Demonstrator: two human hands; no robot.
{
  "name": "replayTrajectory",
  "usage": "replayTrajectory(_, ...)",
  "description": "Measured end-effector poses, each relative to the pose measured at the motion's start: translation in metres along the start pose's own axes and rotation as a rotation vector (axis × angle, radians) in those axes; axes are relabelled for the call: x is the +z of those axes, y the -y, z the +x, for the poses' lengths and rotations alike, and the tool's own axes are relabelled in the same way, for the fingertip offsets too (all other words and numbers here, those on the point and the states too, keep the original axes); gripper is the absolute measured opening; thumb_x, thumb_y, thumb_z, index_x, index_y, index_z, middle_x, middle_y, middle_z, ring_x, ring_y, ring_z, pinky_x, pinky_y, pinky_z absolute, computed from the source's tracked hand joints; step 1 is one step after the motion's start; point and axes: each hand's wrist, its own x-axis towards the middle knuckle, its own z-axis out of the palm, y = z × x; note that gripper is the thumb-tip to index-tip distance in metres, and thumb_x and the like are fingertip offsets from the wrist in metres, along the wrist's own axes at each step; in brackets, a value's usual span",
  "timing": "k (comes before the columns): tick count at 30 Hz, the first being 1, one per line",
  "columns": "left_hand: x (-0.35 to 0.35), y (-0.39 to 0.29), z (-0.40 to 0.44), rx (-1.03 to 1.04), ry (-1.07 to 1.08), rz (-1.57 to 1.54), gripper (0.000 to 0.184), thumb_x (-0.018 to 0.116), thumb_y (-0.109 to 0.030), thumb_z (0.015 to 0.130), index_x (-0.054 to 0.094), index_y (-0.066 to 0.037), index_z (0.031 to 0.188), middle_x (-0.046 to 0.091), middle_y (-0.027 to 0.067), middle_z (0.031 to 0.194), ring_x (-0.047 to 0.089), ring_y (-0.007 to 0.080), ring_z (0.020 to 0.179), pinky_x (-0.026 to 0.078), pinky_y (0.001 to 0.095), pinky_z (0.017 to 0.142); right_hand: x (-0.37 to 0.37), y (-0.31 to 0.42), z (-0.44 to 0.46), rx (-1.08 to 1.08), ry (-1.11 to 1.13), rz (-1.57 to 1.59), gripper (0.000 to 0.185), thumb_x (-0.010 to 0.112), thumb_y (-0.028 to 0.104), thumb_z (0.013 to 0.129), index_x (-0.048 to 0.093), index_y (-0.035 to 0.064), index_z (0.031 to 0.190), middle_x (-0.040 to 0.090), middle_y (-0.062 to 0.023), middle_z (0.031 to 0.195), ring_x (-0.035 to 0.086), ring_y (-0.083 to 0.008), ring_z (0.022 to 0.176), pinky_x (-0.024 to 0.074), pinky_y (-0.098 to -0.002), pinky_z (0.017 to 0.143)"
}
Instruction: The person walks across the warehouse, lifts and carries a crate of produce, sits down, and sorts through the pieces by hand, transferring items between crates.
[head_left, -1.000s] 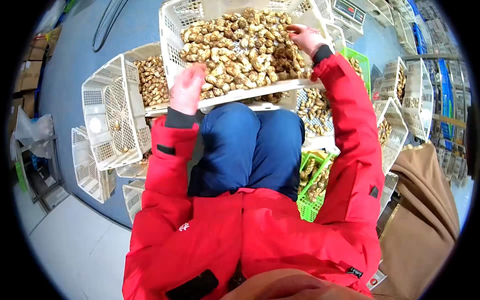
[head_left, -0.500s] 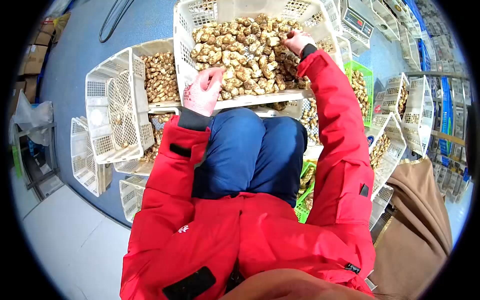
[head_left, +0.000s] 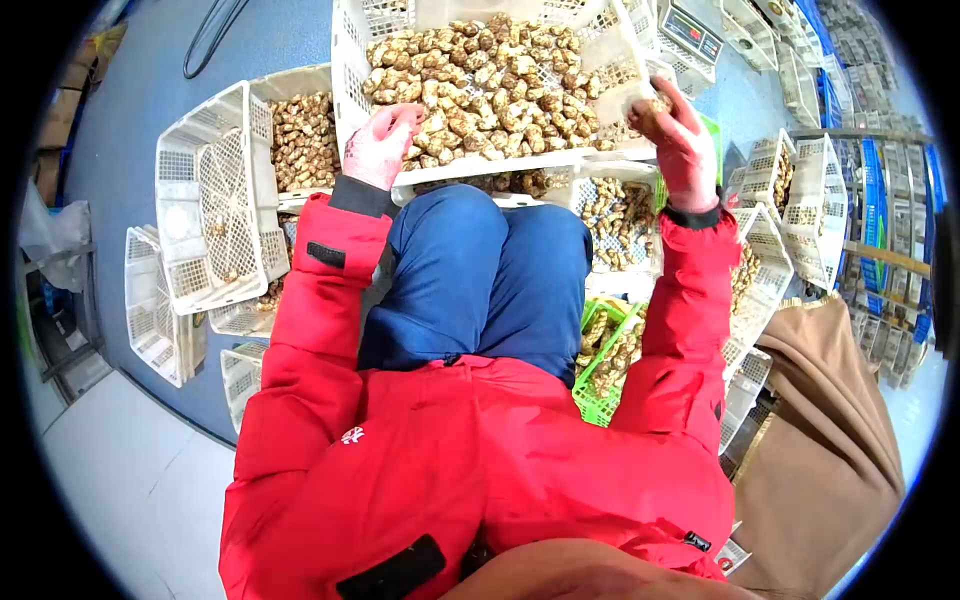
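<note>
A white plastic crate (head_left: 520, 164) in front of my knees holds a heap of knobbly brown-and-cream tubers (head_left: 490, 90); their exact kind is unclear. Over the crate's left front corner is my left hand (head_left: 382, 146), its fingertips pinched together beside the heap. Whatever lies between those fingertips is hidden. My right hand (head_left: 684, 145) is raised just outside the crate's right wall, fingers curled round a tuber (head_left: 648, 106) that shows partly at the fingertips. Below that hand stands another white crate with scattered tubers (head_left: 618, 215).
A crate of tubers (head_left: 303, 140) and a tilted white crate (head_left: 215, 215) stand left. Green baskets (head_left: 600, 395) sit by my right thigh and behind my right hand. A digital scale (head_left: 690, 32) is at back right. Brown cloth (head_left: 830, 420) drapes at lower right.
My right hand has lifted off the heap and moved right, out past the crate wall, with a tuber in it. My left hand remains near the left front corner. The view has shifted slightly.
</note>
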Motion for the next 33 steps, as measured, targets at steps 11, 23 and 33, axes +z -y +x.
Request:
replayTrajectory(11, 0.01, -0.004, 0.002, -0.052, 0.056, 0.194, 0.027, 0.055, -0.024, 0.09, 0.06, -0.004, 0.106, 0.065, 0.0054, 0.089, 0.058, 0.0102, 0.08, 0.046, 0.0247, 0.072, 0.004, -0.096, 0.158, 0.214, 0.108, -1.173, 0.048, 0.055, 0.044, 0.085, 0.059, 0.0102, 0.119, 0.066, -0.0141, 0.103, 0.062, -0.0185, 0.093, 0.048, -0.0315, 0.083)
replayTrajectory(23, 0.009, -0.007, 0.002, -0.006, -0.027, 0.412, 0.029, 0.054, -0.029, 0.089, 0.062, -0.007, 0.105, 0.064, 0.0111, 0.096, 0.061, 0.0238, 0.089, 0.047, 0.0315, 0.077, 0.034, -0.111, 0.182, 0.258, 0.085, -0.253, 0.033, 0.059, 0.02, 0.088, 0.055, 0.0026, 0.116, 0.062, -0.0124, 0.106, 0.062, -0.024, 0.095, 0.0514, -0.0368, 0.08)
replayTrajectory(33, 0.003, 0.012, 0.007, -0.019, 0.054, 0.058, 0.027, 0.054, -0.022, 0.09, 0.06, -0.002, 0.107, 0.063, 0.0033, 0.089, 0.056, 0.0106, 0.079, 0.045, 0.0239, 0.072, -0.042, -0.008, -0.013, 0.112, -0.084, -0.042, 0.043, 0.054, 0.016, 0.091, 0.044, -0.0026, 0.128, 0.057, -0.0161, 0.114, 0.056, -0.021, 0.103, 0.0451, -0.0323, 0.089)
